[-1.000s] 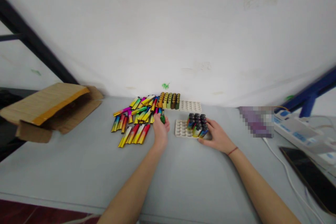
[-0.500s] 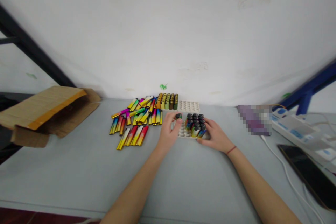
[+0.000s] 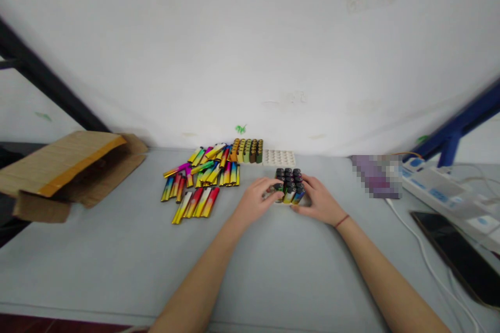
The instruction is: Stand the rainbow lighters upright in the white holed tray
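Observation:
My left hand [image 3: 253,202] pinches a dark-topped lighter [image 3: 278,187] between thumb and fingers, at the front left corner of a block of standing lighters [image 3: 289,177]. These black-topped lighters stand upright in rows in a white holed tray, mostly hidden beneath them and my left fingers. Against the right side of the block, my right hand [image 3: 323,201] curls round the tray's edge, thumb in front and fingers behind. Left of my hands lies a heap of shiny multicoloured lighters [image 3: 213,171], with several more lighters [image 3: 196,203] side by side in front.
Behind my hands, a second white holed tray [image 3: 279,157] lies by the wall, with rows of small upright pieces [image 3: 247,151] at its left. An open cardboard box [image 3: 78,166] lies left. A power strip [image 3: 445,187], phone [image 3: 457,255] and white cable [image 3: 417,239] occupy the right.
My left hand has carried its lighter rightward and down to the front left of the block. The right hand keeps its place at the tray. The view has shifted slightly.

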Available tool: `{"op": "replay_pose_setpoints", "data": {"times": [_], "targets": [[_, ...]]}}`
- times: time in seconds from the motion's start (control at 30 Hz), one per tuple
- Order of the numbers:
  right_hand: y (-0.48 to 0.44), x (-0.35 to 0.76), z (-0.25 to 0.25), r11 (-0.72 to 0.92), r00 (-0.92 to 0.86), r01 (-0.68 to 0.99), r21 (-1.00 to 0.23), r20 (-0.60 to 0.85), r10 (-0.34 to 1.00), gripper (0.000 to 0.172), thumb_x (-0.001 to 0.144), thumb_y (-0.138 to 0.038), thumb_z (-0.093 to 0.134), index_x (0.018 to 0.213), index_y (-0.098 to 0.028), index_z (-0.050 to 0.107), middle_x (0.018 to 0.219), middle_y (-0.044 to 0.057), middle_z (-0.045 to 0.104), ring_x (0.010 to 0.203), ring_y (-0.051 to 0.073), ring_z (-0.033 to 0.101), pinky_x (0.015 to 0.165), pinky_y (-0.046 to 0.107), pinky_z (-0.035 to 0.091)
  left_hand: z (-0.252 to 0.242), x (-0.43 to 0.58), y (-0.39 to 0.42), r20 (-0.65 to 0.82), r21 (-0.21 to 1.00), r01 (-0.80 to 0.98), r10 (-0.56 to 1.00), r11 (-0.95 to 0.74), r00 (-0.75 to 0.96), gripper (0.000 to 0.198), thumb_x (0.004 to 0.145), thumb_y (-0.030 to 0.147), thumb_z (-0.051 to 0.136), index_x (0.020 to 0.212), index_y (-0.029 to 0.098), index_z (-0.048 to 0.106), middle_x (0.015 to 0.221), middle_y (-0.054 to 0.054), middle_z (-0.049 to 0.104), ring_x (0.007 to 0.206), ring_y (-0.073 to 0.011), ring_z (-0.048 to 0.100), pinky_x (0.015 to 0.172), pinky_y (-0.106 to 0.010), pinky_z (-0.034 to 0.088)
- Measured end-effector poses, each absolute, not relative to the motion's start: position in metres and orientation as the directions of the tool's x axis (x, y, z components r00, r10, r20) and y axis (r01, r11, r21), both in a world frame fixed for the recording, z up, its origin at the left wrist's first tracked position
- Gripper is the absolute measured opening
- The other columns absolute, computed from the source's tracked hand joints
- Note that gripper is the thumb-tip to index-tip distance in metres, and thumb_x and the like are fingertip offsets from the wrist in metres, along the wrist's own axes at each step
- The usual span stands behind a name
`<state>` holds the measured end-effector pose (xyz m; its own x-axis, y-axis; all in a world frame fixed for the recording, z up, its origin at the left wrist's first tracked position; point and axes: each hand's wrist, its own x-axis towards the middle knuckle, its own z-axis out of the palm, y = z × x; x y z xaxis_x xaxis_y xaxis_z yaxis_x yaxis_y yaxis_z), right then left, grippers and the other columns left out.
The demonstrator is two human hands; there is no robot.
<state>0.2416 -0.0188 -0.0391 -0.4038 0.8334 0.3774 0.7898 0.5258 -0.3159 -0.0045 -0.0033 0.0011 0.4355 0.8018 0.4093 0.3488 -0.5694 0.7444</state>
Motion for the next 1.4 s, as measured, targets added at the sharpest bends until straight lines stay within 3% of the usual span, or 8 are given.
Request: {"op": "replay_pose_setpoints", "data": {"times": [0.1,0.77,0.97,1.17,1.4], "targets": [[-0.0189,0.2414,-0.0393,0.521,-0.398,0.792,-0.318,0.378,0.836,0.064,0.080,-0.052,0.070,0.129,-0.014,0.056,0.134,0.020,0.056,0.121,0.036,0.054,0.107,0.053,0.044,0.0016,-0.0058,-0.0038,0.385,0.749,0.382,0.824,-0.542,0.415,0.031,0.089,0.033,0.064,0.117,0.020,0.067,0.098,-0.004,0.072,0.083,-0.0159,0.065,0.083,-0.030,0.054],[-0.0190,0.2410,-0.0377,0.523,-0.401,0.788,-0.325,0.374,0.836,0.063,0.080,-0.052,0.069,0.129,-0.014,0.056,0.133,0.020,0.056,0.121,0.035,0.055,0.107,0.054,0.044,0.0000,-0.0073,-0.0026,0.492,0.637,0.426,0.764,-0.643,0.417,0.024,0.091,0.033,0.063,0.113,0.024,0.070,0.097,-0.004,0.071,0.084,-0.0174,0.065,0.088,-0.032,0.053],[-0.0185,0.2407,-0.0383,0.529,-0.406,0.789,-0.311,0.382,0.830,0.065,0.080,-0.051,0.070,0.129,-0.012,0.055,0.134,0.022,0.056,0.121,0.036,0.054,0.107,0.054,0.044,-0.0013,-0.0059,-0.0052,0.528,0.605,0.435,0.745,-0.666,0.407,0.034,0.089,0.030,0.066,0.122,0.023,0.063,0.101,-0.005,0.070,0.084,-0.0164,0.066,0.086,-0.032,0.055],[-0.0182,0.2412,-0.0390,0.525,-0.401,0.783,-0.332,0.376,0.835,0.064,0.080,-0.052,0.069,0.131,-0.016,0.054,0.134,0.020,0.056,0.122,0.036,0.055,0.108,0.056,0.042,0.0027,-0.0085,-0.0045,0.566,0.581,0.416,0.714,-0.700,0.411,0.019,0.090,0.025,0.061,0.107,0.021,0.067,0.105,-0.006,0.068,0.092,-0.0166,0.067,0.085,-0.029,0.055],[-0.0183,0.2421,-0.0396,0.519,-0.398,0.786,-0.336,0.367,0.841,0.064,0.081,-0.054,0.068,0.133,-0.018,0.053,0.135,0.019,0.056,0.122,0.036,0.055,0.108,0.057,0.041,0.0077,-0.0097,-0.0057,0.572,0.538,0.446,0.699,-0.715,0.430,0.019,0.093,0.024,0.055,0.104,0.022,0.069,0.101,-0.007,0.069,0.095,-0.0180,0.067,0.088,-0.031,0.053]]}}
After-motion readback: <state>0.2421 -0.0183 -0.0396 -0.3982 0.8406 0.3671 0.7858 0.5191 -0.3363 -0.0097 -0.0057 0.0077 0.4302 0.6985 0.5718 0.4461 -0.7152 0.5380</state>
